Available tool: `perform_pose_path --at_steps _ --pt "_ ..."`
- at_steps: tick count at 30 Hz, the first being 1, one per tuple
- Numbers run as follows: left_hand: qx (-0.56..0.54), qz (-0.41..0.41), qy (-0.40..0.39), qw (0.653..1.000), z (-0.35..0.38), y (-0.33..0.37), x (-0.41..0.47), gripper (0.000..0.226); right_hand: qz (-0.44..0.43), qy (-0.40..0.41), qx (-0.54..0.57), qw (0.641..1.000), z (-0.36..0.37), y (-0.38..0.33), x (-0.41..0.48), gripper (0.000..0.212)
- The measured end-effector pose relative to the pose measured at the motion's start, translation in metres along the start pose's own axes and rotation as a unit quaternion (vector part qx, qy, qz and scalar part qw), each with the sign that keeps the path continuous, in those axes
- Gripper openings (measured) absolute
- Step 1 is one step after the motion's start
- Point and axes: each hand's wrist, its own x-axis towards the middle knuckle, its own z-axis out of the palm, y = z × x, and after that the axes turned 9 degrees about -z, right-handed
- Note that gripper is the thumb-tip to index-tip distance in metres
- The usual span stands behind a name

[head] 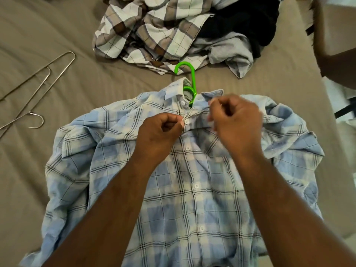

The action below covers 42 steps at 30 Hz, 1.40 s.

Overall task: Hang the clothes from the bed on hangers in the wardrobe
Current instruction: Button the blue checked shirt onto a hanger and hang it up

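Hands, left (159, 132) and right (237, 122), pinch blue shirt (192, 209) at collar, wire hangers (42, 120) beside, clothes (154, 35) beyond.

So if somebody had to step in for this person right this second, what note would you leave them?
Left hand: pinches the blue plaid shirt at a button near the collar.
Right hand: pinches the shirt's other front edge.
The shirt lies on the bed with the green hanger inside and its hook out at the collar.
Done: hanger in.
Left: finish that button and hang the shirt in the wardrobe (not in view). Then do the pile: brown plaid shirt, grey garment, black garment. Spare metal hangers lie on the bed.
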Motion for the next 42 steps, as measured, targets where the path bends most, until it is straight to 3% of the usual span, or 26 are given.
perform_pose_path --at_steps 2,4,6,8,10,14,18,23,25,28,31,32,34,36,38,40,42 --pt "0.042 0.015 -0.005 0.999 0.003 0.001 0.0 0.006 -0.068 0.05 -0.032 0.996 -0.009 -0.013 0.027 0.017" --pt "0.073 0.022 -0.009 0.997 0.01 0.004 -0.003 0.005 -0.09 0.033 -0.08 0.992 -0.003 -0.017 0.065 0.02" --pt "0.085 0.025 -0.005 0.996 0.015 0.006 -0.008 0.006 -0.058 -0.092 -0.129 0.986 0.011 -0.013 0.098 0.031" --pt "0.093 0.029 0.0 0.995 0.016 0.006 -0.014 0.008 -0.008 -0.246 -0.165 0.955 0.028 -0.009 0.117 0.038" --pt "0.097 0.037 0.003 0.995 0.016 0.004 -0.019 0.009 0.002 -0.289 -0.133 0.948 0.04 -0.006 0.121 0.036" --pt "0.098 0.051 0.016 0.994 0.011 0.01 -0.03 0.011 -0.047 -0.212 -0.069 0.974 0.032 -0.005 0.118 0.04" --pt "0.101 0.099 0.028 0.99 0.003 0.028 -0.053 0.011 -0.141 -0.17 -0.052 0.974 -0.02 -0.039 0.106 0.033" --pt "0.076 0.201 0.029 0.976 -0.012 0.087 -0.099 0.016 -0.225 -0.107 0.092 0.964 -0.109 -0.125 0.082 0.032" --pt "0.048 0.239 0.049 0.969 -0.029 0.125 -0.12 0.008 -0.246 -0.081 0.129 0.957 -0.148 -0.169 0.069 0.027" --pt "0.048 0.34 0.146 0.928 -0.067 0.189 -0.155 0.006 -0.278 -0.044 0.127 0.951 -0.204 -0.232 0.049 0.026" --pt "0.03 0.466 0.21 0.859 -0.115 0.266 -0.199 0.004 -0.278 -0.028 0.078 0.957 -0.257 -0.296 0.031 0.026" --pt "0.047 0.491 0.235 0.838 -0.129 0.291 -0.209 0.006 -0.274 -0.028 0.058 0.959 -0.273 -0.315 0.026 0.027" --pt "0.084 0.484 0.26 0.831 -0.154 0.343 -0.224 0.02 -0.277 -0.013 0.022 0.961 -0.304 -0.354 0.017 0.029" --pt "0.148 0.408 0.164 0.886 -0.172 0.396 -0.238 0.046 -0.283 0.015 0.009 0.959 -0.334 -0.395 0.005 0.033" --pt "0.186 0.299 -0.025 0.936 -0.179 0.444 -0.25 0.067 -0.301 0.05 -0.002 0.952 -0.364 -0.437 -0.004 0.035" --pt "0.087 0.238 -0.213 0.944 -0.188 0.491 -0.272 0.07 -0.311 0.082 -0.009 0.947 -0.399 -0.476 -0.016 0.034" --pt "0.066 0.295 -0.262 0.916 -0.197 0.534 -0.3 0.052 -0.325 0.099 -0.023 0.94 -0.435 -0.509 -0.028 0.033"
